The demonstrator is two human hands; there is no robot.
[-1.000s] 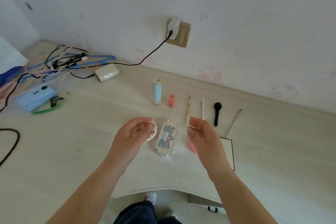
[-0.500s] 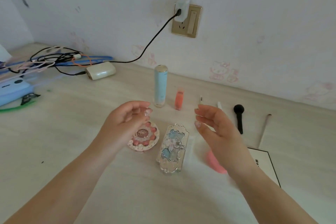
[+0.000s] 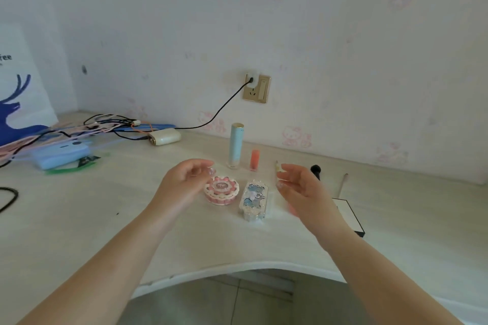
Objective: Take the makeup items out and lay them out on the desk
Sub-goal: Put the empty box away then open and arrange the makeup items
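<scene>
Both hands hover empty, fingers loosely curled: the left hand (image 3: pixel 184 182) just left of the round pink compact (image 3: pixel 222 191) on the desk (image 3: pixel 105 219), the right hand (image 3: pixel 301 187) right of it, hiding a pink item. The ornate palette (image 3: pixel 254 199) lies just right of the compact.

Both hands, left hand (image 3: pixel 184 182) and right hand (image 3: pixel 301 187), hover empty with loosely curled fingers over the pale wooden surface (image 3: pixel 105 219), flanking a round pink scalloped compact (image 3: pixel 222 191) and an ornate rectangular blue-and-silver palette (image 3: pixel 254 199).

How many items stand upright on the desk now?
2: the tall blue tube near the wall, and the small orange tube just right of it. The hands may hide others.
</scene>
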